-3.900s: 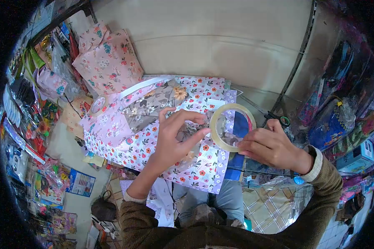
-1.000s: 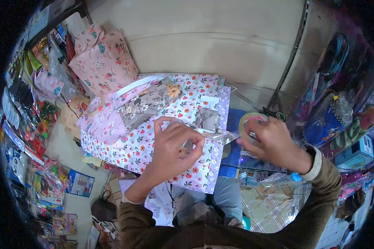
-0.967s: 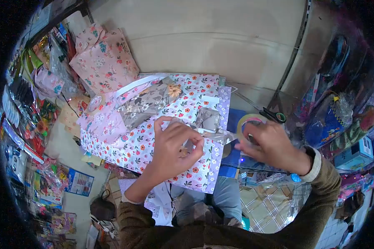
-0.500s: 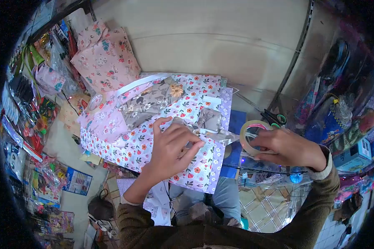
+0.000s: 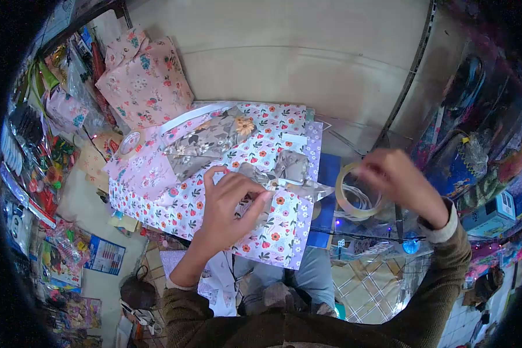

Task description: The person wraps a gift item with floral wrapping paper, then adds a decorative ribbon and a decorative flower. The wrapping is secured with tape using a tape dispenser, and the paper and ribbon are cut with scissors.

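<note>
My left hand (image 5: 229,203) is closed, its thumb and index finger pinched on a grey patterned paper bow (image 5: 293,168) with a pointed tail. The bow lies on white floral wrapping paper (image 5: 272,235). My right hand (image 5: 397,180) is smeared by motion just above and right of a roll of clear tape (image 5: 345,203). Its fingers are curled, and I cannot make out whether they hold anything. To the left on the sheets lies a folded grey floral paper piece (image 5: 200,148) with a yellow flower.
A pink floral wrapped bag (image 5: 148,81) stands at the back left. Another tape roll (image 5: 130,143) rests on pink paper near it. A blue flat board (image 5: 320,223) shows beneath the sheets. Packaged goods (image 5: 64,255) crowd the left, and a blue box (image 5: 490,217) sits at the right.
My right hand has come out of the tape roll and moved up and right. It covers the spot where the green-handled scissors lay. My left hand keeps its pinch, nearly unmoved.
</note>
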Motion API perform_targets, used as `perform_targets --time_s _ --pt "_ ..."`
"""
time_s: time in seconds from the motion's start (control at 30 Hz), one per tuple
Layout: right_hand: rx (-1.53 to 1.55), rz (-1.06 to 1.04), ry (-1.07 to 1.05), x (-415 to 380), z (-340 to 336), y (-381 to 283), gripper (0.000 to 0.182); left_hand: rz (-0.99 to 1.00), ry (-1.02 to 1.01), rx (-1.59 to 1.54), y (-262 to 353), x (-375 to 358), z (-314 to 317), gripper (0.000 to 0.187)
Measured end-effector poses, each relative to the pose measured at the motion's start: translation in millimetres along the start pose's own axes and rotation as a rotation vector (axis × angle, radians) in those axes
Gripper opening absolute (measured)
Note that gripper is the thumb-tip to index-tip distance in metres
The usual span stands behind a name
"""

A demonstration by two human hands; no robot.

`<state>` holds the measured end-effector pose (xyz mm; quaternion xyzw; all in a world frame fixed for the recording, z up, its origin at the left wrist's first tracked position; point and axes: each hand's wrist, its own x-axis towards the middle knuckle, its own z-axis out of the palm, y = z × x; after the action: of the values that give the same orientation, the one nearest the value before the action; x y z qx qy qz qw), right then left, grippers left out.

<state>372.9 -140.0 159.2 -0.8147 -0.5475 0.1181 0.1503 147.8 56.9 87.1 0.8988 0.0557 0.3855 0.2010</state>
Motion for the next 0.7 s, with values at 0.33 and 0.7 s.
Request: perform_targets --time_s 0.33,0.7 --pt "-0.239 -0.096 0.088 1 -7 63 0.028 -0.026 -0.039 -0.036 4 3 -7 0.012" --pt "-0.509 0.039 0.103 -3 -6 59 0.042 0.013 -0.022 -0.022 7 16 -10 0.015"
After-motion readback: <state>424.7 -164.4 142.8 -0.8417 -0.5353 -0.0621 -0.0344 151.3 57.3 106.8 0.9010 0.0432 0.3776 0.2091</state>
